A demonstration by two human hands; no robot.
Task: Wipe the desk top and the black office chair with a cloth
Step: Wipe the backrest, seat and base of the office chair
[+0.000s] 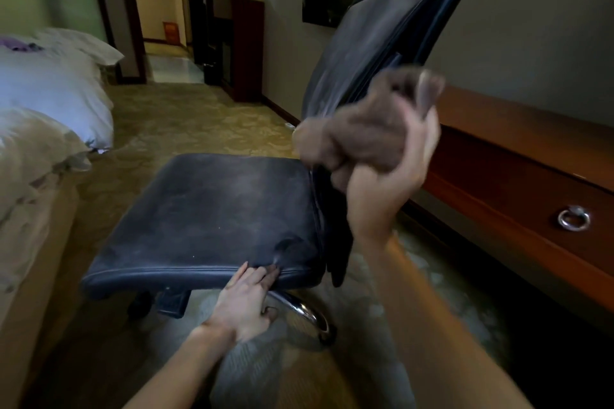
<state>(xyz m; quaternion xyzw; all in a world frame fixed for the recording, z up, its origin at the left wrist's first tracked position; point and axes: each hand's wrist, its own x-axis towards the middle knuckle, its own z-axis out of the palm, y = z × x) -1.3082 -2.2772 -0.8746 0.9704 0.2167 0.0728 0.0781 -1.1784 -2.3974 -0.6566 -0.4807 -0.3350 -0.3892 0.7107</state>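
Your right hand (385, 169), fingers clamped on the bunched brown cloth (362, 133), sits against the black office chair (212, 209) where backrest meets seat, the seat stretching leftward, while your left hand's fingers (255, 276), together, press its near edge.

Black office chair (212, 209) w/ worn, dusty seat, backrest tilted back, beside the wooden desk (518, 183); brown cloth (362, 139) bunched, blurred, at backrest's lower edge.
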